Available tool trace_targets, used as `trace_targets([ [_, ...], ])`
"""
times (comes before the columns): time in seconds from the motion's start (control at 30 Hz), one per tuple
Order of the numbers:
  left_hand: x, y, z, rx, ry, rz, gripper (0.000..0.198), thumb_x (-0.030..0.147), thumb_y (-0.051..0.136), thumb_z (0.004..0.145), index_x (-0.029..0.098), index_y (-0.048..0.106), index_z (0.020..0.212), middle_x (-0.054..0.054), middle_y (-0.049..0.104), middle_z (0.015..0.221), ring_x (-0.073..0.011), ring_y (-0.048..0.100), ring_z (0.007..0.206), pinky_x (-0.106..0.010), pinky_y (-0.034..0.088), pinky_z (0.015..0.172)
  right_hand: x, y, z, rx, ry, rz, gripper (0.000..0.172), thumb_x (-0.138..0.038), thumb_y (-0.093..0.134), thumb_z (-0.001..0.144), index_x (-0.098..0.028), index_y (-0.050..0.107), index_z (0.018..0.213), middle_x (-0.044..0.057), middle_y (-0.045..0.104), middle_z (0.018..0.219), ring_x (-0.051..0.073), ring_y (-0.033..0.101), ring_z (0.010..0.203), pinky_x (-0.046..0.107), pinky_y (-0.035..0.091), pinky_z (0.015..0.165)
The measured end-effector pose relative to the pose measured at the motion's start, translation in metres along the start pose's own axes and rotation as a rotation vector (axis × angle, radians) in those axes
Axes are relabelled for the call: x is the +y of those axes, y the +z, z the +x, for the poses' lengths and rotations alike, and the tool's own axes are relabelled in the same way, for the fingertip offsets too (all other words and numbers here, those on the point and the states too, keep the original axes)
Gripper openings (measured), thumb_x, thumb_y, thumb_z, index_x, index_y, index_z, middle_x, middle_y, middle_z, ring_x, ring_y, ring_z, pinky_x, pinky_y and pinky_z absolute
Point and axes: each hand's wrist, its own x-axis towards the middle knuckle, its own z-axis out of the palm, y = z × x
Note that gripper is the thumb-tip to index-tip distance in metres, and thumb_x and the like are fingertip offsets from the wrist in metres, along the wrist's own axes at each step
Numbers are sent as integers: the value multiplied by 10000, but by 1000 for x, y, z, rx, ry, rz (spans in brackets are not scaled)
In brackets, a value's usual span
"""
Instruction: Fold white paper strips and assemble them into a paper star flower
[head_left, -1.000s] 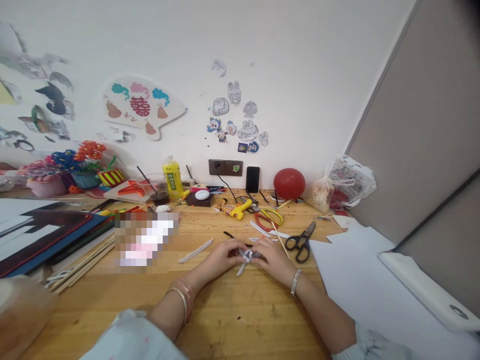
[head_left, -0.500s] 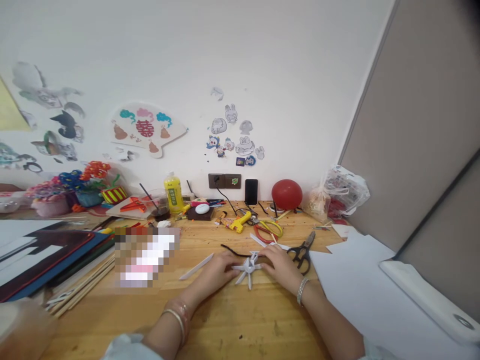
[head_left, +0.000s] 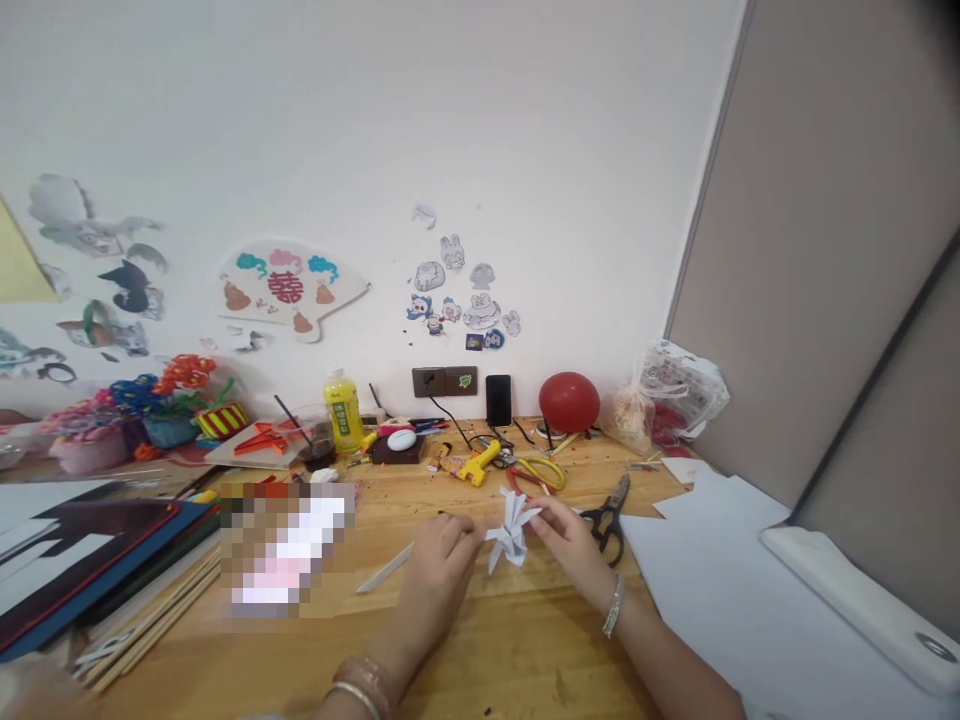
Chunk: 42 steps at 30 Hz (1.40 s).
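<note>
A white folded-paper star (head_left: 511, 537) with several pointed arms is held up between my hands, tilted above the wooden table. My right hand (head_left: 571, 543) pinches one of its right-hand arms between thumb and fingertips. On the other side, my left hand (head_left: 444, 560) has its fingers closed at the tip of a left arm; the thumb is mostly hidden behind the hand. A loose white paper strip (head_left: 384, 570) lies on the table left of my left hand. Black-handled scissors (head_left: 609, 520) rest just beyond my right wrist.
Behind the star lie a yellow glue gun (head_left: 480, 465) and yellow-and-red-handled scissors (head_left: 541, 474). A red balloon (head_left: 569, 402), a phone (head_left: 499, 400) and a yellow drink bottle (head_left: 342, 412) stand by the wall. White paper sheets (head_left: 735, 580) cover the right; wooden sticks (head_left: 161, 620) lie left.
The paper star has been lifted and tilted up from lying flat near the table. My left hand has turned over more, its back now toward me. The head view has shifted slightly.
</note>
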Motion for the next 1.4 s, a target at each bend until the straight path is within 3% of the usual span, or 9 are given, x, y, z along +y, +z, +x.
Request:
trace_targets([
  [0.17, 5, 0, 0, -121, -88, -246, 195, 209, 421, 845, 192, 613, 876, -78, 619, 857, -192, 532, 800, -329, 416, 723, -6, 2, -1, 31, 3, -46, 322, -495, 537, 756, -186, 557, 844, 48, 626, 829, 199, 598, 802, 336, 476, 757],
  [0.33, 13, -1, 4, -116, -510, -636, 280, 305, 447, 831, 184, 559, 1056, -87, 630, 1004, -205, 563, 919, -340, 437, 818, -9, 4, -2, -67, 14, -80, 250, -392, 547, 770, -167, 583, 871, 50, 631, 835, 190, 597, 796, 323, 475, 737],
  [0.4, 14, 2, 6, -155, -596, -756, 299, 339, 498, 802, 165, 580, 1030, -86, 646, 973, -205, 579, 893, -325, 449, 806, -9, 7, -4, -105, 1, -114, 212, -345, 557, 764, -157, 598, 853, 50, 632, 825, 186, 596, 790, 317, 472, 737],
  [0.5, 13, 9, 8, -190, -641, -887, 299, 380, 550, 760, 142, 621, 926, -79, 668, 875, -199, 603, 806, -310, 470, 758, -9, 10, -5, -97, -4, -162, 159, -283, 554, 763, -161, 606, 851, 47, 636, 816, 180, 594, 783, 313, 469, 742],
  [0.7, 11, 14, 10, -120, -735, -966, 348, 444, 607, 682, 134, 628, 838, -54, 672, 743, -179, 608, 664, -291, 481, 654, -9, 13, -6, -51, 21, -212, 128, -238, 541, 746, -161, 587, 837, 41, 637, 790, 177, 600, 758, 312, 475, 717],
  [0.93, 12, 17, 7, -152, -662, -874, 280, 380, 593, 722, 143, 650, 860, -64, 682, 811, -188, 607, 751, -284, 469, 712, -8, 13, -8, -109, 1, -253, 207, -232, 558, 739, -171, 617, 928, 52, 659, 881, 182, 595, 798, 324, 468, 758],
  [1.1, 14, 15, 7, -139, -673, -893, 284, 381, 597, 723, 142, 653, 864, -67, 681, 821, -188, 604, 756, -285, 471, 714, -10, 13, -7, -126, -9, -266, 127, -257, 576, 738, -158, 639, 784, 47, 665, 797, 189, 599, 776, 318, 465, 746],
  [1.4, 12, 18, 11, -69, -819, -1080, 425, 505, 668, 601, 145, 624, 821, -41, 660, 722, -185, 616, 689, -321, 497, 686, -2, 11, -4, -112, 46, -159, 248, -248, 561, 716, -163, 639, 935, 40, 648, 794, 187, 595, 759, 318, 478, 710],
])
